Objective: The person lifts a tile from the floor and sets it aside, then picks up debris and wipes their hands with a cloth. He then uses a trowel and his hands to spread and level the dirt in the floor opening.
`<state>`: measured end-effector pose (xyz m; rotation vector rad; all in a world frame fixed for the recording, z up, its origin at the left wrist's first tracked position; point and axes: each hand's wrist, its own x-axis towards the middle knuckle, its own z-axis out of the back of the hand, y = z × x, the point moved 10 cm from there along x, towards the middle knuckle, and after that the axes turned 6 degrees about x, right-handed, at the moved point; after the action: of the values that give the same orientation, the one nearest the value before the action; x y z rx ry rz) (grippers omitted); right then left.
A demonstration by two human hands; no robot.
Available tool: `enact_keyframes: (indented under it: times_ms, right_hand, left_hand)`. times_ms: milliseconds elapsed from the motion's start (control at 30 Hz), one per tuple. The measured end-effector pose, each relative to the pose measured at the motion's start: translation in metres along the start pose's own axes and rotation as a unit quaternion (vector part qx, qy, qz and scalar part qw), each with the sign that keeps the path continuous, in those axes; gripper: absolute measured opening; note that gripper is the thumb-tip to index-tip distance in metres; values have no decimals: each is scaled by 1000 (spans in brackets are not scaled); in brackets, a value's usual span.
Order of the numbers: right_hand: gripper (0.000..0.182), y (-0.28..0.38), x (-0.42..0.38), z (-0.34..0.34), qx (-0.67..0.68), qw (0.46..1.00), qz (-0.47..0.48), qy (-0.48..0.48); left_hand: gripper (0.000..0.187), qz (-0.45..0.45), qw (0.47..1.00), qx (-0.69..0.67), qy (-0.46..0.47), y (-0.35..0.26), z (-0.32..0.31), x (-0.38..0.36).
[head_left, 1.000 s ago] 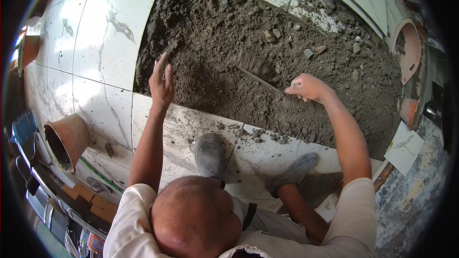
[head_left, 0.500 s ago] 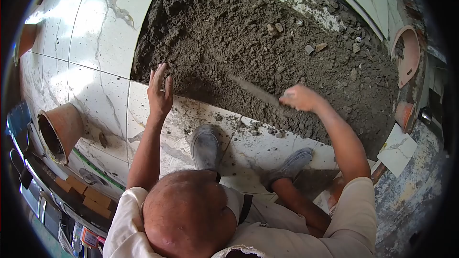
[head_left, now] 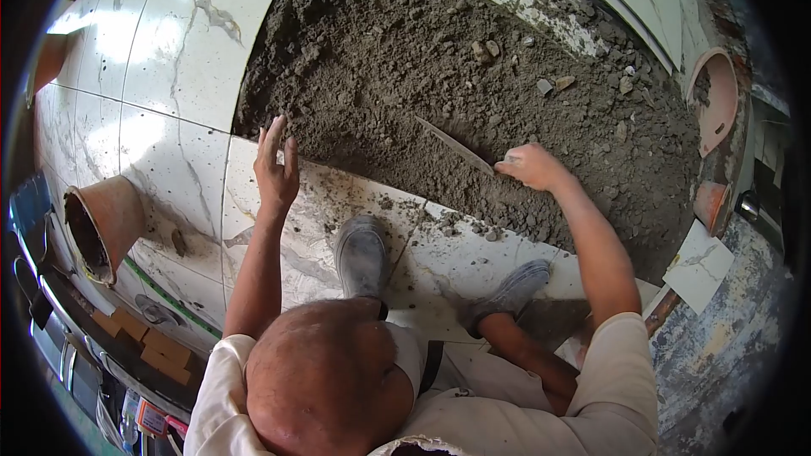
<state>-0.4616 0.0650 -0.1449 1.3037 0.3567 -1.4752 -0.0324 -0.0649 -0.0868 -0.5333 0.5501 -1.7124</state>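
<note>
My right hand (head_left: pixel 532 166) is closed around the handle of a trowel, low over the grey sand-like mortar bed (head_left: pixel 380 59). The trowel's blade (head_left: pixel 454 143) points up and left and is seen nearly edge-on; the fingers hide its handle. With its fingers stretched out, my left hand (head_left: pixel 275 171) is open and holds nothing. It overlaps the corner where the laid marble-look tiles (head_left: pixel 182 76) meet the mortar. Small stones (head_left: pixel 481 51) lie on the bed's far side.
A mortar-stained bucket (head_left: pixel 118 218) lies tipped on the tiles at left. Crumbs of mortar lie on the front tiles (head_left: pixel 296 245) around my grey shoes (head_left: pixel 361 253). Spare tiles (head_left: pixel 638 0) lean at the top right, near a pinkish basin (head_left: pixel 716 101) and a tile piece (head_left: pixel 699 266).
The trowel blade, smeared by motion before, is now sharp, at a slightly different slant over the mortar. My left hand has shifted a little down and left.
</note>
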Motion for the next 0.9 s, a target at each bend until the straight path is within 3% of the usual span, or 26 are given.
enact_keyframes:
  times_ms: [67,167,267,333,400,467,533,600,667,733,767,900]
  right_hand:
    - [56,22,-16,-9,13,999,-16,49]
    - [60,52,-15,-45,-37,993,39,103]
    - [61,36,10,-38,-43,993,72,85]
    - [56,10,17,2,9,997,72,3]
    - [53,-9,13,33,-8,1000,-9,-18]
    - [57,35,-10,33,35,999,-15,7]
    - [61,68,3,-3,-16,996,72,45]
    - [62,96,26,-36,-33,991,121,53]
    - [59,105,55,-45,-56,993,67,80]
    - [58,101,66,-16,51,995,6,81]
    - [57,108,61,6,62,996,33,63]
    - [55,70,52,61,37,999,-15,-24]
  left_hand:
    - [37,-5,1000,5,-6,-3,2,0]
    - [37,5,1000,0,-16,-4,-4,2]
    - [38,-4,1000,-6,0,-18,-11,4]
    - [38,1,1000,16,2,-18,-5,1]
    - [39,-20,997,68,-24,-6,2,-5]
    - [44,-4,996,92,-19,8,4,-13]
    - [51,15,979,196,-48,16,5,-19]
    - [58,35,978,202,-42,22,-3,-24]
    - [58,43,975,217,-3,21,-17,-28]
    - [59,36,975,219,16,13,-20,-30]
    - [59,23,977,213,27,6,-21,-30]
    - [59,-3,982,186,40,-8,-29,-22]
